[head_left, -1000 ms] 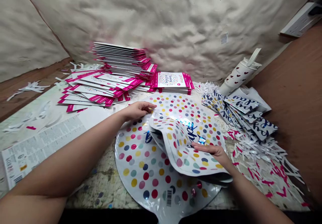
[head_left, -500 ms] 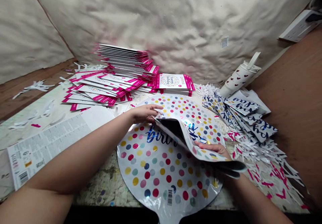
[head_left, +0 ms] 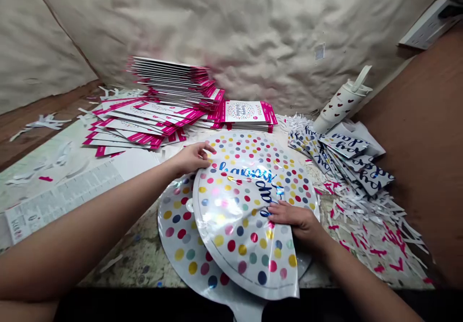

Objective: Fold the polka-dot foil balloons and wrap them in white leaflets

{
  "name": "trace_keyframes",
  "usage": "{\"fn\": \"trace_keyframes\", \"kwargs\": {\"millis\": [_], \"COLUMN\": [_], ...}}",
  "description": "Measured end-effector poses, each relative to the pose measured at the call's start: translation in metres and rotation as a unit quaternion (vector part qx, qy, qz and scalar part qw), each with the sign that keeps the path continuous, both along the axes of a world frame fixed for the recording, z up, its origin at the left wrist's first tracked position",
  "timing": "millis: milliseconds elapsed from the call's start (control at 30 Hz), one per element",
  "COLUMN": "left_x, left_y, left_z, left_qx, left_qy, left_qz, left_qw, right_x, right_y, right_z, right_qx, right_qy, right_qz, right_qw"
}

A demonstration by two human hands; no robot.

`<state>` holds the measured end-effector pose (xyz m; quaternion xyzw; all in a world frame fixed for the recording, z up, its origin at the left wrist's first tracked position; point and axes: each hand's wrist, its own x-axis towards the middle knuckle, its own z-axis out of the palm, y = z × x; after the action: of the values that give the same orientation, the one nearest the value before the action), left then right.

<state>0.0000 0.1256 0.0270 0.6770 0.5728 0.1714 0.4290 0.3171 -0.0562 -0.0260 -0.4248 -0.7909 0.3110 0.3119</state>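
Observation:
A flat foil balloon (head_left: 181, 245) with coloured dots lies on the table, its tail over the front edge. On top of it is a second dotted foil balloon (head_left: 235, 259), partly folded over, with blue "happy" lettering. My left hand (head_left: 193, 159) is closed at that top balloon's left edge, thumb and fingers curled together on the rim. My right hand (head_left: 294, 218) lies flat on the folded part at the right, fingers stretched over the foil. The lower balloon is mostly covered.
Pink-and-white printed packets (head_left: 173, 83) are stacked at the back, with a smaller pile (head_left: 249, 113) beside them. A heart-patterned tumbler (head_left: 342, 105) stands behind folded foil balloons (head_left: 358, 162) at the right. Paper shreds (head_left: 379, 230) cover the right side. A printed sheet (head_left: 65, 201) lies left.
The top balloon's raised, gaping fold has come down flat, showing its dotted face and lettering. My left hand has shifted left; my right hand has moved from beside the fold to lying on it.

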Motion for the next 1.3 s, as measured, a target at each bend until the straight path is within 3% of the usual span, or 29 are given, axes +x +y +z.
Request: {"fn": "trace_keyframes", "kwargs": {"millis": [67, 100, 133, 200, 267, 333, 433, 500, 567, 667, 767, 833, 933, 967, 1000, 1067, 1100, 1233, 1300], "left_x": [0.000, 0.004, 0.012, 0.035, 0.062, 0.088, 0.110, 0.113, 0.103, 0.060, 0.003, -0.022, -0.017, -0.006, 0.007, 0.034, 0.045, 0.064, 0.062], "left_y": [-0.006, -0.010, -0.016, -0.029, -0.045, -0.058, -0.068, -0.069, -0.066, -0.053, -0.037, -0.035, -0.060, -0.075, -0.092, -0.124, -0.137, -0.159, -0.157], "left_z": [0.005, 0.006, 0.006, 0.001, -0.010, -0.023, -0.039, -0.042, -0.042, -0.039, -0.028, -0.014, 0.010, 0.014, 0.015, 0.008, 0.001, -0.027, -0.033], "left_qx": [0.093, 0.157, 0.221, 0.324, 0.349, 0.338, 0.305, 0.287, 0.274, 0.250, 0.214, 0.210, 0.299, 0.336, 0.364, 0.368, 0.351, 0.251, 0.227], "left_qy": [0.045, 0.070, 0.090, 0.107, 0.100, 0.112, 0.158, 0.166, 0.158, 0.167, 0.241, 0.259, 0.190, 0.160, 0.133, 0.119, 0.140, 0.234, 0.244], "left_qz": [0.022, 0.003, -0.047, -0.225, -0.407, -0.490, -0.479, -0.462, -0.466, -0.454, -0.353, -0.231, -0.063, -0.067, -0.118, -0.285, -0.325, -0.348, -0.351], "left_qw": [0.994, 0.985, 0.970, 0.913, 0.838, 0.796, 0.808, 0.823, 0.826, 0.839, 0.879, 0.914, 0.933, 0.926, 0.914, 0.877, 0.867, 0.872, 0.875], "right_x": [-0.002, -0.003, -0.004, -0.006, -0.006, -0.005, -0.002, 0.001, 0.004, 0.008, 0.007, 0.003, -0.005, -0.007, -0.008, -0.008, -0.007, -0.011, -0.023], "right_y": [0.006, 0.010, 0.014, 0.019, 0.020, 0.014, -0.006, -0.020, -0.027, -0.023, -0.006, 0.009, 0.031, 0.037, 0.042, 0.049, 0.051, 0.048, 0.040], "right_z": [0.001, 0.002, 0.001, 0.000, 0.000, 0.000, 0.001, 0.002, 0.003, 0.009, 0.019, 0.027, 0.033, 0.034, 0.034, 0.034, 0.035, 0.045, 0.049], "right_qx": [0.009, 0.011, 0.012, 0.016, 0.039, 0.092, 0.155, 0.140, 0.095, -0.012, -0.129, -0.215, -0.335, -0.357, -0.366, -0.368, -0.369, -0.324, -0.211], "right_qy": [0.001, 0.001, 0.000, -0.011, -0.037, -0.072, -0.117, -0.135, -0.135, -0.097, -0.034, 0.024, 0.089, 0.090, 0.083, 0.058, 0.046, -0.007, -0.057], "right_qz": [-0.001, 0.000, 0.001, 0.011, 0.023, 0.028, 0.055, 0.083, 0.093, 0.070, -0.046, -0.132, -0.195, -0.207, -0.218, -0.229, -0.233, -0.274, -0.305], "right_qw": [1.000, 1.000, 1.000, 1.000, 0.998, 0.993, 0.979, 0.977, 0.982, 0.993, 0.990, 0.967, 0.917, 0.906, 0.901, 0.899, 0.899, 0.906, 0.927]}}
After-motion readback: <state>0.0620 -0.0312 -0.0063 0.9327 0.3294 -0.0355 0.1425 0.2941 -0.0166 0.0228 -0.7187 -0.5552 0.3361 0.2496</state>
